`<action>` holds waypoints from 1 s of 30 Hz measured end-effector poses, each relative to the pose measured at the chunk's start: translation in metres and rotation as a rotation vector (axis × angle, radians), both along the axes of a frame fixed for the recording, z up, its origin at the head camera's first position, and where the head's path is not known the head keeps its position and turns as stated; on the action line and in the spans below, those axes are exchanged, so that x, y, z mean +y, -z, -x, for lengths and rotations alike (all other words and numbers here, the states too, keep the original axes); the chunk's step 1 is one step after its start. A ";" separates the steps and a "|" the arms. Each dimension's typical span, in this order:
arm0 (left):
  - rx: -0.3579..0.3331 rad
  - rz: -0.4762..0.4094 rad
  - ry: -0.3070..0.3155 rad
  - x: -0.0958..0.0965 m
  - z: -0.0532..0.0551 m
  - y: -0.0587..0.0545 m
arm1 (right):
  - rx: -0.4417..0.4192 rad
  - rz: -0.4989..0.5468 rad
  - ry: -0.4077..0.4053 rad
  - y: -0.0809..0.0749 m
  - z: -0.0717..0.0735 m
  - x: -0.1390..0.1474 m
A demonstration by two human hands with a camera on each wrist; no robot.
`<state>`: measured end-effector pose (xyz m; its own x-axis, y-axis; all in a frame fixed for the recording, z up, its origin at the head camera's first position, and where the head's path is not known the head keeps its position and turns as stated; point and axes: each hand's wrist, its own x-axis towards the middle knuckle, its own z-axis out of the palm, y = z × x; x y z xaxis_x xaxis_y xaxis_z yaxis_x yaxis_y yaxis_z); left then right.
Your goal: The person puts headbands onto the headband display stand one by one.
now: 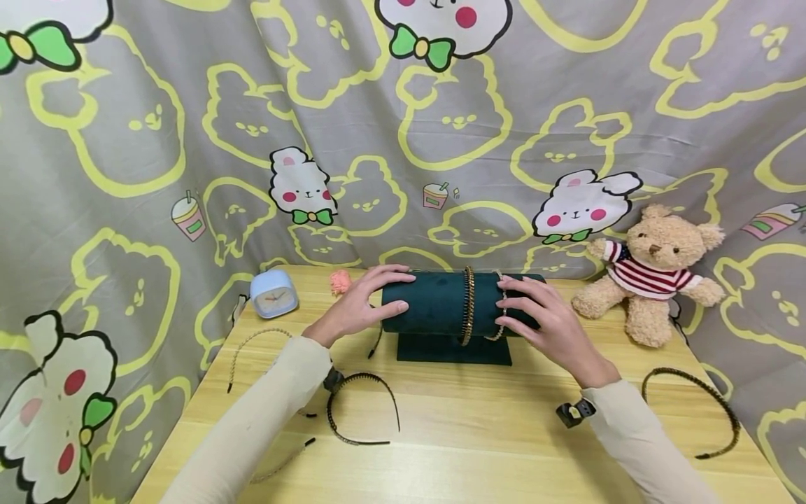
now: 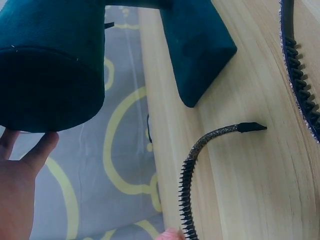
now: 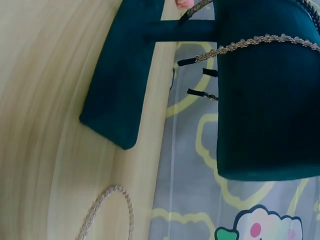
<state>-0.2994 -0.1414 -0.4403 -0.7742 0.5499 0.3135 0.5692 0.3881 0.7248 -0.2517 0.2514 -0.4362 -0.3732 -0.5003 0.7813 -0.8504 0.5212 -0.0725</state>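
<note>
A dark green padded headband stand with a horizontal roll is at the back middle of the table. My left hand touches the roll's left end, thumb and fingers spread across it. Toward the roll's right part, a gold toothed headband hangs over it. Further right is a thin beaded headband, also seen as a beaded headband in the right wrist view. My right hand rests its extended fingertips along this beaded headband and the roll, partly covering both. The right wrist view does not show the hand itself.
Black toothed headbands lie left of centre and far right, and a pale beaded headband lies at left. A blue clock and pink object stand behind. A teddy bear sits at the right, before a patterned curtain.
</note>
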 end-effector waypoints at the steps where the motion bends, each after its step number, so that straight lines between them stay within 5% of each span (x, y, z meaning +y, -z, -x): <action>1: 0.000 -0.003 0.002 0.000 0.000 0.000 | -0.001 -0.003 0.005 0.000 0.000 -0.001; 14: -0.008 -0.002 0.000 -0.002 0.000 0.000 | -0.049 -0.114 0.074 -0.004 -0.002 -0.013; 30: -0.001 0.006 -0.004 -0.001 0.000 0.000 | -0.005 -0.058 0.008 0.000 -0.002 -0.006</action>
